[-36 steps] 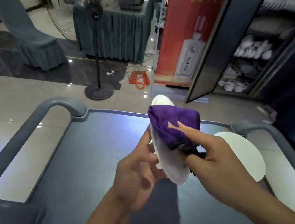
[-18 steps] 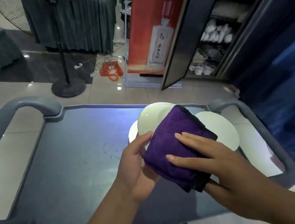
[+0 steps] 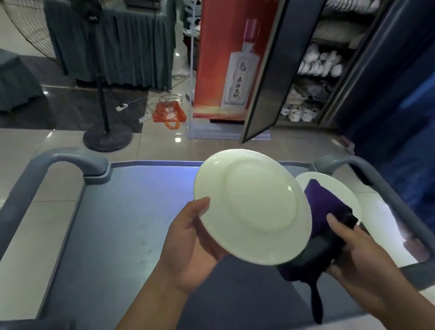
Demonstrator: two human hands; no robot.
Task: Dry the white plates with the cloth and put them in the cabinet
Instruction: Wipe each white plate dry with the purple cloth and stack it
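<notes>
Plate up, cloth off to the side.
My left hand (image 3: 190, 246) grips the white plate (image 3: 252, 207) by its rim above the cart (image 3: 126, 225); right hand (image 3: 363, 259) clutches the purple cloth (image 3: 321, 205) just beside it.

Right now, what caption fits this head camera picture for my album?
Left hand holds a white plate over the cart; right hand grips a purple cloth.

You see: white plate (image 3: 252, 207) | purple cloth (image 3: 323, 205), black edge | grey-blue cart (image 3: 121, 221) | red banner (image 3: 226, 42)
</notes>
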